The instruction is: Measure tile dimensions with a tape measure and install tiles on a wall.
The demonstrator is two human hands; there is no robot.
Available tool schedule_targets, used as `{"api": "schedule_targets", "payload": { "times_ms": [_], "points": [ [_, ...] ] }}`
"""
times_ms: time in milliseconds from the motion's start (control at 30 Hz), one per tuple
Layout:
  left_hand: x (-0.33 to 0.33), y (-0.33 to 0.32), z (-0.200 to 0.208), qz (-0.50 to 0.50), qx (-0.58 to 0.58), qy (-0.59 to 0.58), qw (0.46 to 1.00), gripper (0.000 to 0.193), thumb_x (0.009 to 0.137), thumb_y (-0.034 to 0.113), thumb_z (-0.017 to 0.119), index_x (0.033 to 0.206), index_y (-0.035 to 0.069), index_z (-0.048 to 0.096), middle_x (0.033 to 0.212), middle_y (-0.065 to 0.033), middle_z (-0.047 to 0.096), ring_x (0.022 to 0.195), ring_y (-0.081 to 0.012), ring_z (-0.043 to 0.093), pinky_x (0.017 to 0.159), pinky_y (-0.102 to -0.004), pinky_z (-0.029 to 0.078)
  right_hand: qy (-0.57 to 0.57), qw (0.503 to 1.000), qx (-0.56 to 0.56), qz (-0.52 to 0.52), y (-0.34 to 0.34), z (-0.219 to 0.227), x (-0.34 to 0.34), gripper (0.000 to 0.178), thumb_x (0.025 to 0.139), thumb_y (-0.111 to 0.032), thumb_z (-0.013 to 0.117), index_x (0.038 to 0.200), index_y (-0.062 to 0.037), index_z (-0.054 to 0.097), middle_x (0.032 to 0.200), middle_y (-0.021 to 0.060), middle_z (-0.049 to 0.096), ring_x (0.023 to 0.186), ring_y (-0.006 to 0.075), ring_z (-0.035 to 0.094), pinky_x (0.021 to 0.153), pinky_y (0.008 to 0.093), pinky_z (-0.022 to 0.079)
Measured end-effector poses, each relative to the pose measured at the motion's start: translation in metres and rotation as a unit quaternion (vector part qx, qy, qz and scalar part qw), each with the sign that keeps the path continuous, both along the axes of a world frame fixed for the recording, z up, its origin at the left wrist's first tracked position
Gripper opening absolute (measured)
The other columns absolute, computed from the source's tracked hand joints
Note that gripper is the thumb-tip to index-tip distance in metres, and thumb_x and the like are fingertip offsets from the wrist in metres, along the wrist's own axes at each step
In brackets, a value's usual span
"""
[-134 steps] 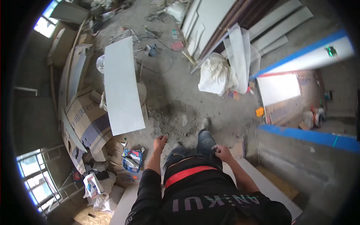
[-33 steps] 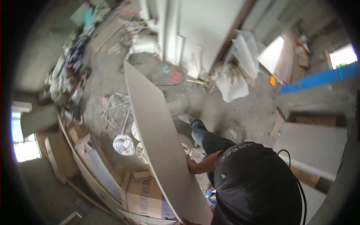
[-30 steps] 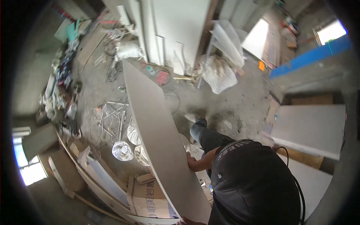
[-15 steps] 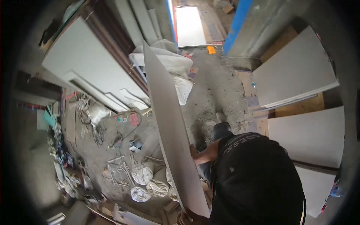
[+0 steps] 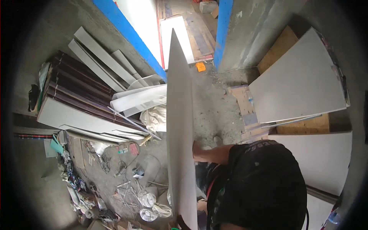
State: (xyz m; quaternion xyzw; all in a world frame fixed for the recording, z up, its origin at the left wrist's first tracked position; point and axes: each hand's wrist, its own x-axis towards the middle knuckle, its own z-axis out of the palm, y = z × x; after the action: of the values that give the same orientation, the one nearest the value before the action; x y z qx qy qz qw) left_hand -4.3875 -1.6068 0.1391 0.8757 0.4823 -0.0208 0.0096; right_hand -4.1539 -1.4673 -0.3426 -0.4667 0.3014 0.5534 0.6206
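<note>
A long, pale flat panel [image 5: 180, 134] stands on edge in front of me, tapering away toward the doorway. My right hand [image 5: 196, 150] is against the panel's right side, its forearm stretched across from my black shirt; most of its fingers are out of sight. At the lower edge of the picture, my left hand [image 5: 184, 223] is at the panel's near end, dark and partly cut off. The panel lies between the two hands and hides part of the floor.
Dark and white boards [image 5: 88, 115] lean in a stack at the left. Large white panels [image 5: 295, 80] rest along the right wall. Ahead is a blue-framed doorway [image 5: 224, 34], with an orange object [image 5: 200, 67] before it. Bundled sacks [image 5: 147, 197] and cables lie on the floor.
The panel has swung from a slant to nearly straight up the view. My view has shifted, showing more of the doorway and the left stack. Both hands remain at the panel.
</note>
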Motion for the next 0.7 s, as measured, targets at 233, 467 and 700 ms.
{"api": "schedule_targets", "payload": {
  "times_ms": [233,467,700],
  "points": [
    [0.123,0.078,-0.028,-0.074,-0.023,-0.008,0.997,0.043,0.104,0.045,0.059,0.108,0.005,0.072,0.095,-0.0288,0.069,0.088,-0.0468,0.067,0.073,-0.0559,0.053,0.007,0.998,-0.006,-0.07,0.045,-0.016,0.166,0.084,0.105,-0.071,0.027,0.156,-0.0069,0.044,0.149,0.0142,0.057,0.135,0.0333,0.056,0.115,0.0507,0.043],
    [0.256,0.19,-0.03,-0.149,-0.036,0.01,0.988,0.044,0.104,0.047,0.058,0.109,0.005,0.072,0.096,-0.0293,0.069,0.088,-0.047,0.067,0.073,-0.0563,0.053,0.039,0.989,0.0,-0.142,0.128,-0.015,0.328,0.084,0.105,-0.072,0.026,0.157,-0.008,0.043,0.15,0.0137,0.056,0.137,0.0336,0.055,0.116,0.0514,0.041],
    [0.464,0.32,-0.042,-0.194,0.01,0.032,0.98,0.045,0.104,0.049,0.058,0.11,0.006,0.071,0.097,-0.0297,0.069,0.088,-0.0472,0.067,0.073,-0.0567,0.053,0.064,0.987,-0.001,-0.149,0.244,0.093,0.549,0.072,0.106,-0.064,0.04,0.134,-0.0009,0.061,0.127,0.0165,0.068,0.116,0.0331,0.069,0.097,0.0512,0.056]
  ]
}}
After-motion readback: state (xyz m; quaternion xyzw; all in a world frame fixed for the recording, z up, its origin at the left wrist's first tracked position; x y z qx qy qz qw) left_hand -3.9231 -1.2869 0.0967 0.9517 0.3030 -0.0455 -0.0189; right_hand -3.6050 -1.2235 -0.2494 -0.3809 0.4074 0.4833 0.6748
